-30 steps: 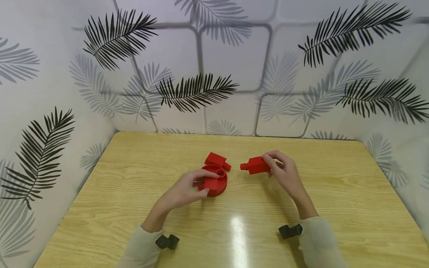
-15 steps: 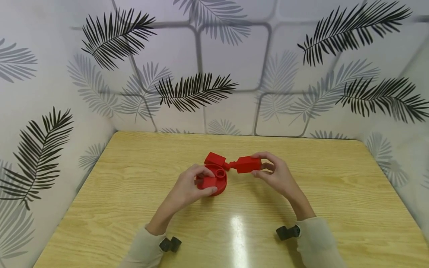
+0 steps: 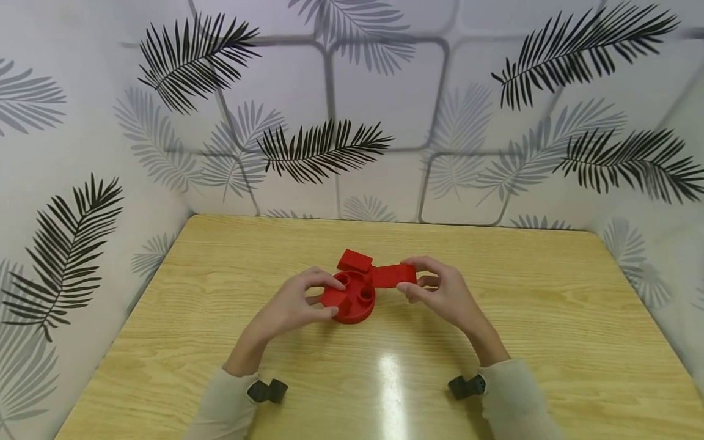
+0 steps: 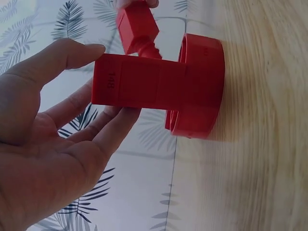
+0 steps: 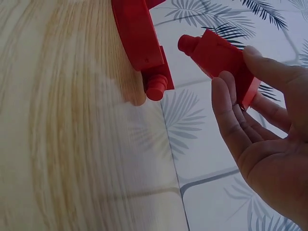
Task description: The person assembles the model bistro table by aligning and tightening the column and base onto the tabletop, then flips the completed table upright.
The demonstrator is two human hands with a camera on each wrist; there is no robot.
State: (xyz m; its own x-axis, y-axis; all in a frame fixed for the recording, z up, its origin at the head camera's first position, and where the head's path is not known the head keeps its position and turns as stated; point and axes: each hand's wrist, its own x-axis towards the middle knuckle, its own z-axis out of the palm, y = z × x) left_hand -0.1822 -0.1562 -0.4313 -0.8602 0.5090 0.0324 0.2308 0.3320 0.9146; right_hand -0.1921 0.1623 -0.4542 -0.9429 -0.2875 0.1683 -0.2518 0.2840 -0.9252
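A shallow round red base (image 3: 352, 318) with raised ring sockets sits on the table. My left hand (image 3: 297, 304) pinches a flat-sided red block (image 4: 137, 82) between thumb and fingers; the block stands up from the base, its lower end hidden inside the rim. Small digits mark its side. With fingertips and thumb, my right hand (image 3: 442, 290) grips a second red block (image 5: 221, 57) by its wide end. That block's stepped round peg (image 5: 188, 44) points left over the base, raised above the table. A third red block (image 3: 354, 261) lies behind the base, its peg (image 5: 156, 89) pointing sideways.
The wood-grain table (image 3: 247, 244) runs back to a wall (image 3: 379, 98) covered in a leaf pattern. Black wrist cameras are strapped over both sleeves (image 3: 511, 391).
My right hand has carried its block left to the base. The base has turned under my left hand along with the block there, and two ring sockets now show.
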